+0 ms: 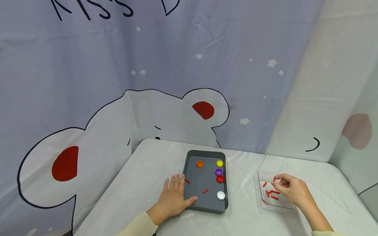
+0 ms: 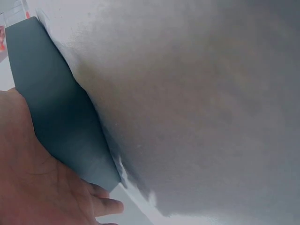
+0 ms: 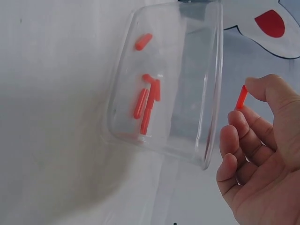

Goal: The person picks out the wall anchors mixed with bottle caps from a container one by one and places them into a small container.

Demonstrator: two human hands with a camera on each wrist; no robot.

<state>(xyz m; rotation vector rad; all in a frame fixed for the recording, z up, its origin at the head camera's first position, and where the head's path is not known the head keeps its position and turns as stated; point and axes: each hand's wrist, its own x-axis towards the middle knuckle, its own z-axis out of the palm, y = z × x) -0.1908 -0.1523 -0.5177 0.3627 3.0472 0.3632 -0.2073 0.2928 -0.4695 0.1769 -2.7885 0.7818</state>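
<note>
Between the thumb and index finger of my right hand (image 1: pixel 292 189) a short red stick (image 3: pixel 242 97) is pinched, above a clear plastic box (image 1: pixel 276 206). Several more red sticks (image 3: pixel 142 103) lie loose on the box's floor. My left hand (image 1: pixel 174 198) rests with straight fingers against the left side of a dark grey tray (image 1: pixel 203 209), its thumb over the near-left corner. Inside the tray lie two red sticks (image 1: pixel 205 190), one beside the left fingertips. In the left wrist view, the palm touches the tray's outer wall (image 2: pixel 51 89).
Small round caps stand in the tray: orange (image 1: pixel 199 164) at the far left; yellow (image 1: pixel 220 163), purple (image 1: pixel 219 172), red (image 1: pixel 220 179) and white (image 1: pixel 220 195) along the right. A white cloth (image 1: pixel 242 203) covers the table. A printed curtain (image 1: pixel 165 65) hangs behind.
</note>
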